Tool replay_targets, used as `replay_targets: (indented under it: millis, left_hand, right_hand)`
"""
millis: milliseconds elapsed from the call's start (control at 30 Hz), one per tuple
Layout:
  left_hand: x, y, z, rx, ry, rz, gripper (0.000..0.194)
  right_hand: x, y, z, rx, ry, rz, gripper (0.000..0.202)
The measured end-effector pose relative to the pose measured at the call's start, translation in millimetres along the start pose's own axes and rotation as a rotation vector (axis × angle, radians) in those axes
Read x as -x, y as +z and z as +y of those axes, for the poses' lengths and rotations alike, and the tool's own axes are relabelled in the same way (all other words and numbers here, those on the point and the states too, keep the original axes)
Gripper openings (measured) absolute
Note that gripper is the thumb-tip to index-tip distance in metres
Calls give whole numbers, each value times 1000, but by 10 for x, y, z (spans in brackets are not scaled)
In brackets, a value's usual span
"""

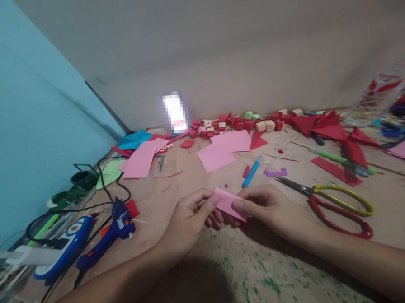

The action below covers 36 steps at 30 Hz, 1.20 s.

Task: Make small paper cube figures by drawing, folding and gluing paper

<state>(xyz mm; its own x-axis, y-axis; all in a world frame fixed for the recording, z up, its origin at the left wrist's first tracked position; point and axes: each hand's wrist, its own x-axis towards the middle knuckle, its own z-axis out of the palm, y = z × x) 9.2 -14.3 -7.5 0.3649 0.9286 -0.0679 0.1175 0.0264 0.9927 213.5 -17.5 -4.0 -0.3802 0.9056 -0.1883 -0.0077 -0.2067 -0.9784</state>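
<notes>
While left hand (191, 214) and right hand (269, 206) pinch pink paper (227, 201) near opposite edges, scissors (305, 189) narrow the room rightward.

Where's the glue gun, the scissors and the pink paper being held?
Glue gun (107, 241): head view, blue handle.
Scissors (304, 189): head view, on the pivot.
Held pink paper (227, 204): head view, its middle.
</notes>
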Motion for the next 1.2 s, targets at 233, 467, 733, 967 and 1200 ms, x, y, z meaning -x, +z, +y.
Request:
replay_targets:
  millis: [233, 467, 733, 967, 1200]
  left_hand:
    - [50, 33, 16, -12, 19, -79, 30]
    - [32, 24, -5, -25, 11, -35, 25]
    - [59, 29, 3, -68, 2, -77, 26]
    - [56, 29, 55, -119, -30, -152, 27]
    - [58, 30, 53, -107, -46, -173, 26]
  right_hand:
    - [3, -23, -100, 201, -52, 7, 32]
    - [5, -37, -87, 144, -47, 7, 29]
    - [-8, -35, -131, 180, -51, -15, 29]
    - [12, -28, -148, 95, -14, 13, 22]
    - [10, -15, -159, 101, -8, 29, 19]
